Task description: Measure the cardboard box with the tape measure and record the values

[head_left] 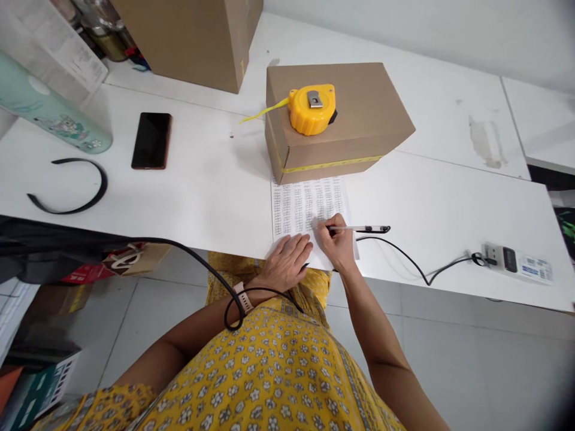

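In the head view my right hand point(336, 242) is closed around a pen point(366, 228), its tip end over a sheet of paper point(299, 209) covered in columns of dark marks. My left hand point(287, 263) lies flat, fingers stretched out, on the lower edge of that sheet. Behind the paper stands a closed cardboard box point(354, 114), overlapping the sheet's top edge. A yellow tape measure point(312, 111) rests on the box, with a short length of yellow tape sticking out to the left.
To the left are a phone point(151, 140), a black headband point(101, 185) and a mint-green bottle point(49, 108). A larger carton point(188, 42) stands behind. A black cable point(417, 269) leads to a white power bank point(516, 263) at right; another cable crosses my left wrist.
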### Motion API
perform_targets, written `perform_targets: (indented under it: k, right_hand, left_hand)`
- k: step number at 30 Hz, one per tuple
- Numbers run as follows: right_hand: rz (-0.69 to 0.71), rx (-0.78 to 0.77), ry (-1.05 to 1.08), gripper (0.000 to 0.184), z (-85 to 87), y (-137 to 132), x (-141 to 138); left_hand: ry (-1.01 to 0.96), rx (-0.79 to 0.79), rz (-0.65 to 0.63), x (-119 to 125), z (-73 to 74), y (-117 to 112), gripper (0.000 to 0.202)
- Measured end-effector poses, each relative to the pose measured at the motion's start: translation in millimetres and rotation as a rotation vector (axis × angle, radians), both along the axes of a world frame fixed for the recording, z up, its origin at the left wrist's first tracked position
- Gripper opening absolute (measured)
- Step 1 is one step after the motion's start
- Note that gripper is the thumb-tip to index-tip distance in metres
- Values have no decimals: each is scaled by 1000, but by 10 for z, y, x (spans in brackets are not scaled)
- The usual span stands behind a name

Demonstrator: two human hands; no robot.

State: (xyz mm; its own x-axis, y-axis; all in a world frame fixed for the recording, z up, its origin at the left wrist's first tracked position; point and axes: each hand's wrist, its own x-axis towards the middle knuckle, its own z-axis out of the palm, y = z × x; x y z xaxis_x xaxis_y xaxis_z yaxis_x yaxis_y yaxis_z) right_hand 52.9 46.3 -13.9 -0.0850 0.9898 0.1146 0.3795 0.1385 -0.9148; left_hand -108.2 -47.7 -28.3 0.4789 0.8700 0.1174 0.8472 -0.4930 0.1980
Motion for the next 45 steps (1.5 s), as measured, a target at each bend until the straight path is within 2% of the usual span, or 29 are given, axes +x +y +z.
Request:
perform_targets:
  k: [3, 5, 8, 10, 13, 16, 18, 20, 23, 25, 28, 30, 33, 36, 39, 42, 45]
  right_hand:
    - [-156, 72, 12, 21, 31, 16, 84]
    - [-231, 139, -68, 16, 67, 101, 251]
    - [-215, 220, -387, 12, 88, 347, 655]
    - [-219, 222, -648, 17, 67, 530, 945]
    - [-283, 191, -741, 27, 7, 717, 1249]
    - [-333, 158, -825, 36, -61, 769, 1329]
    - [-346, 152, -921, 43, -107, 754, 1303]
    - [-361, 175, -984, 48, -150, 724, 1265]
    - [-406, 213, -996, 49, -208, 687, 1238]
    - [-426, 224, -982, 46, -245, 681, 1242]
    - [-441, 235, -961, 38, -295, 698, 1256]
    - [-451, 249, -944, 34, -318, 717, 1263]
    - [-464, 263, -918, 32, -318, 740, 1266]
    - [-485, 278, -847, 34, -259, 701, 1237]
    - [-530, 332, -689, 34, -145, 551, 1128]
    - [-420, 345, -459, 35, -6, 379, 943]
    - [-244, 262, -179, 40, 143, 420, 786]
  left_hand:
    - [-23, -16, -5, -11, -5, 3, 56]
    - [-45, -44, -14, -20, 1, 8, 57]
    - [-120, -92, -27, -39, 34, 8, 62]
    - [-208, -123, -44, -72, 77, 2, 67]
    - [-403, -157, -73, -200, 194, 19, 64]
    - [-631, -71, 2, -435, 396, 150, 48]
    - [-718, 97, 101, -609, 589, 332, 38]
    - [-726, 311, 181, -743, 813, 586, 30]
    - [-673, 546, 217, -801, 1130, 1050, 27]
    - [-630, 569, 214, -753, 1284, 1368, 38]
    - [-570, 459, 264, -643, 1413, 1793, 66]
    - [-553, 337, 305, -594, 1442, 2010, 74]
    - [-624, 228, 358, -574, 1418, 2187, 63]
    - [-866, 193, 381, -587, 1338, 2176, 52]
    - [-1113, 172, 301, -609, 1250, 2069, 53]
    - [-1185, 172, 219, -648, 1210, 1997, 56]
    - [-1132, 142, 204, -698, 1221, 2000, 60]
